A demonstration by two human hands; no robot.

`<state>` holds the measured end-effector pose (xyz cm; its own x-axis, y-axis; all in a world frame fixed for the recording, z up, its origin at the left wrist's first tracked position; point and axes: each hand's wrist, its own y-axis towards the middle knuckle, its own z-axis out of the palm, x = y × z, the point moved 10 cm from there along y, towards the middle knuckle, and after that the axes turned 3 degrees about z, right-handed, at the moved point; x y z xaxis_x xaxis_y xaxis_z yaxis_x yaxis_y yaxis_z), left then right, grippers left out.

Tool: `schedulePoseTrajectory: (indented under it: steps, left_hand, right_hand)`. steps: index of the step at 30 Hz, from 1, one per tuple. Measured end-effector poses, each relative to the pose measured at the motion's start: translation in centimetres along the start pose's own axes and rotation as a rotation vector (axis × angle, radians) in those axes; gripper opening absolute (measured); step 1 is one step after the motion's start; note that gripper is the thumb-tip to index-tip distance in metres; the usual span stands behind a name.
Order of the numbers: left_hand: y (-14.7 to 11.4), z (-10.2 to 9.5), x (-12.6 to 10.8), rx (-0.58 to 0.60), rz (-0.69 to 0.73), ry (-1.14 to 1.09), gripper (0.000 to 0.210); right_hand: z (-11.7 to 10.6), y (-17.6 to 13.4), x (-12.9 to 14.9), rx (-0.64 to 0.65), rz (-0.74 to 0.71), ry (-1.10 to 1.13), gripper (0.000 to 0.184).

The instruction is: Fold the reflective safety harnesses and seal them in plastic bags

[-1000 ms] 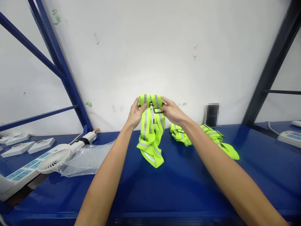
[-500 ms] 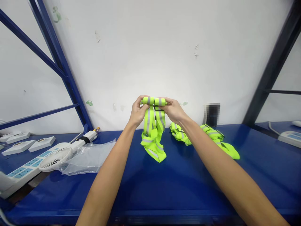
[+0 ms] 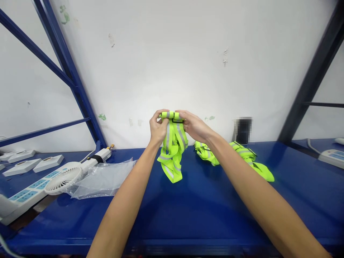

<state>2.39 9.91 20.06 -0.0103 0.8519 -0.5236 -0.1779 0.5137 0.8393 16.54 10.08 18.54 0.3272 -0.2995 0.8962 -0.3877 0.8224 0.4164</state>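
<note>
A neon-yellow reflective strap harness (image 3: 170,157) with grey stripes and black buckles hangs in loops above the blue shelf. My left hand (image 3: 159,127) pinches the left end of its folded top between thumb and fingers. At the right end, my right hand (image 3: 194,125) has its fingers closed over the fold; its thumb is mostly hidden. A dark buckle shows between the two hands. Behind my right forearm lie another bundled yellow strap (image 3: 205,153) and a further one with a loose tail (image 3: 245,156), each partly covered by the arm.
On the left lie a clear plastic bag (image 3: 103,181), a white handheld fan (image 3: 63,179) and a power strip (image 3: 29,191). White flat blocks (image 3: 48,163) sit behind them. A dark blurred object (image 3: 243,131) leans at the wall. Blue rack posts (image 3: 77,93) flank the shelf (image 3: 188,215).
The held harness has shifted slightly left, and its hanging loops have swung left. My right hand has moved left, closer to my left hand, and covers more of the fold's right end.
</note>
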Motion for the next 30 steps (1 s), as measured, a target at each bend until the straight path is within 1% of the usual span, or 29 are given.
schedulePoseTrajectory:
  steps: [4,8,10,12,14,15,16,18,19,21,24,27,30]
  left_hand:
    - [-0.1,0.3,0.3,0.044,-0.025,-0.018,0.028]
    - [0.0,0.7,0.9,0.106,-0.088,-0.066,0.042]
    - [-0.1,1.4,1.0,0.169,-0.132,-0.141,0.05]
    - [-0.3,2.1,0.8,0.245,-0.153,-0.194,0.049]
    - [-0.4,2.5,0.4,0.284,-0.159,-0.183,0.05]
    - [-0.4,2.5,0.3,0.282,-0.17,-0.175,0.055]
    - [-0.4,2.4,0.4,0.268,-0.196,-0.18,0.064]
    - [-0.6,2.2,1.1,0.222,-0.288,-0.247,0.082]
    - [-0.7,2.2,1.6,0.201,-0.338,-0.294,0.086]
    - [-0.9,2.3,2.3,0.179,-0.405,-0.364,0.079]
    - [-1.2,2.7,3.0,0.191,-0.436,-0.399,0.064]
    - [-1.4,2.8,3.2,0.197,-0.428,-0.383,0.062]
    - [-1.3,2.5,3.2,0.209,-0.417,-0.332,0.064]
  right_hand:
    - [-0.1,-0.1,-0.4,-0.031,0.038,-0.087,0.026]
    - [-0.1,-0.1,0.1,-0.068,-0.01,0.034,0.03]
    - [-0.3,0.0,0.2,-0.089,-0.027,0.093,0.039]
    - [-0.9,0.1,0.1,-0.132,-0.032,0.121,0.056]
    - [-1.5,0.2,-0.2,-0.176,-0.028,0.149,0.071]
    - [-1.7,0.3,-0.3,-0.184,-0.025,0.161,0.073]
    - [-1.8,0.3,-0.3,-0.178,-0.022,0.165,0.071]
    - [-1.7,0.3,-0.1,-0.144,-0.03,0.141,0.062]
    - [-1.6,0.3,0.1,-0.124,-0.039,0.118,0.058]
    - [-1.5,0.2,0.5,-0.094,-0.055,0.069,0.054]
    - [-1.4,0.0,0.8,-0.09,-0.069,-0.014,0.054]
    - [-1.5,-0.1,1.0,-0.108,-0.088,-0.072,0.056]
    - [-1.7,-0.1,1.1,-0.117,-0.106,-0.084,0.058]
